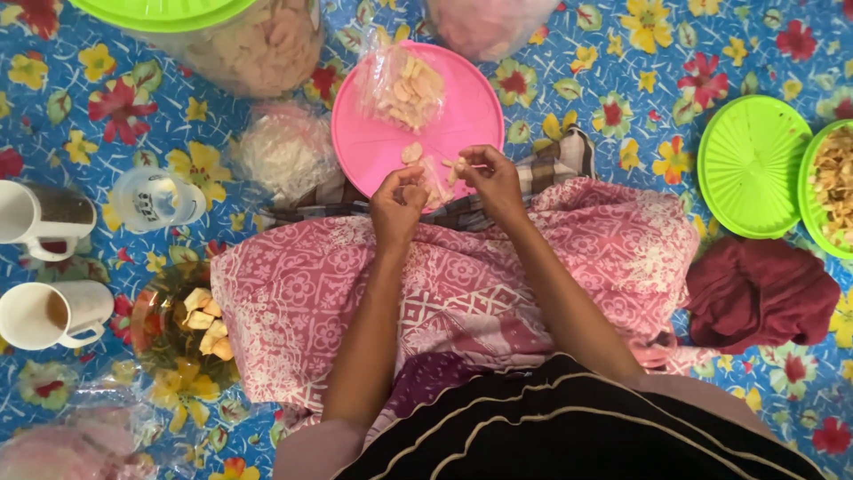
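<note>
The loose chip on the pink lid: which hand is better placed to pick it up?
Probably the left hand. The chip lies just beyond its fingertips on the pink lid; the right hand is farther away. Both pinch a small bag.

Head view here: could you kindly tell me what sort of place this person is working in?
Probably a home floor, used for packing snacks by hand. A flowered mat covers the ground, both hands work a small bag over a pink lid, and mugs stand nearby.
</note>
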